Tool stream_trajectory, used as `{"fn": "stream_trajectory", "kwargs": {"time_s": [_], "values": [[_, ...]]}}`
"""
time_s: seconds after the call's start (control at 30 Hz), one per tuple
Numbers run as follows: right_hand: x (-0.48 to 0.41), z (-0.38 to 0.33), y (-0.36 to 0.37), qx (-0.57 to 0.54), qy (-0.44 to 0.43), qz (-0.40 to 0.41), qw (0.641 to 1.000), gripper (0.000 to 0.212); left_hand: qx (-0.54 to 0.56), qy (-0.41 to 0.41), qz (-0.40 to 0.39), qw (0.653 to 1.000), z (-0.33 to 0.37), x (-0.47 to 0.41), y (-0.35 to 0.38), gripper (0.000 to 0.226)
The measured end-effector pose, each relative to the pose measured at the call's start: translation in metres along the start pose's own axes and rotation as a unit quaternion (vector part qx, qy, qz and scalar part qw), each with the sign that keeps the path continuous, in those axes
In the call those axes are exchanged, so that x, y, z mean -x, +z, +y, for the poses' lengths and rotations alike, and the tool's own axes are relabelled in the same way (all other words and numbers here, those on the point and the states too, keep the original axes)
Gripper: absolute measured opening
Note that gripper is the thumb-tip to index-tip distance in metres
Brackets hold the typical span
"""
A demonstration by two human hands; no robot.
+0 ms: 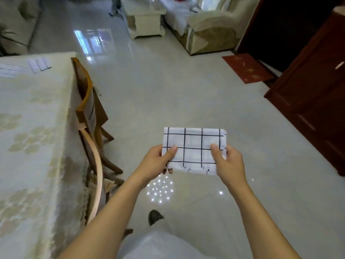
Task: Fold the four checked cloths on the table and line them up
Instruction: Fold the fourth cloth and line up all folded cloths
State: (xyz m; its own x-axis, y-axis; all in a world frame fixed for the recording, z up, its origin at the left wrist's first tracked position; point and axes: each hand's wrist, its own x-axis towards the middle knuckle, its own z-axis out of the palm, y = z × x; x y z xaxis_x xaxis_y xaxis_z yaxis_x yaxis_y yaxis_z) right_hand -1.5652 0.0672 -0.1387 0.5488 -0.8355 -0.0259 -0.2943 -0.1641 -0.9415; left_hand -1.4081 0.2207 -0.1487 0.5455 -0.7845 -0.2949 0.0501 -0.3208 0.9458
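Left hand (155,162) and right hand (228,162) are holding a folded checked cloth (194,146) in the air over open tiled floor (168,90), which is stretching bare ahead of them and to their right. To their left, two wooden chairs (85,90) are standing pushed in against the long edge of the table (33,131), between the hands and the tabletop. The near and middle tabletop is lying open, while folded cloths (40,64) are sitting at its far end. A dark wooden door (313,101) is closing off the right side; a sofa (209,32) and a small white table (146,21) are standing well away across the room.
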Motion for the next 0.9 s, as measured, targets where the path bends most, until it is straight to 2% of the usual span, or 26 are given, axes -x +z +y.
{"fn": "stream_trajectory", "kwargs": {"time_s": [0.1,0.3,0.37,0.43,0.57,0.73,0.9], "values": [[-0.054,-0.015,0.003,-0.004,0.012,0.012,1.000,0.019,-0.005,0.003,-0.013,1.000,0.023,-0.055,-0.013,0.041],[-0.153,-0.039,0.041,-0.065,0.017,-0.018,0.998,0.028,0.011,0.018,0.044,0.999,0.055,-0.129,-0.063,0.034],[-0.186,-0.046,0.065,-0.063,0.010,-0.054,0.996,0.028,0.002,0.012,0.054,0.998,0.055,-0.145,-0.086,0.036],[-0.221,-0.054,0.093,-0.048,0.002,-0.111,0.993,0.016,-0.005,0.005,0.069,0.998,0.055,-0.163,-0.111,0.037],[-0.298,-0.069,0.152,-0.014,-0.029,-0.191,0.981,0.010,0.001,-0.014,0.139,0.990,0.059,-0.212,-0.160,0.048],[-0.403,-0.088,0.216,-0.041,-0.039,-0.262,0.963,0.009,-0.007,-0.042,0.253,0.967,0.072,-0.289,-0.202,0.049],[-0.498,-0.136,0.269,-0.071,-0.059,-0.336,0.937,0.010,-0.011,-0.031,0.334,0.942,0.121,-0.343,-0.248,0.034]]}}
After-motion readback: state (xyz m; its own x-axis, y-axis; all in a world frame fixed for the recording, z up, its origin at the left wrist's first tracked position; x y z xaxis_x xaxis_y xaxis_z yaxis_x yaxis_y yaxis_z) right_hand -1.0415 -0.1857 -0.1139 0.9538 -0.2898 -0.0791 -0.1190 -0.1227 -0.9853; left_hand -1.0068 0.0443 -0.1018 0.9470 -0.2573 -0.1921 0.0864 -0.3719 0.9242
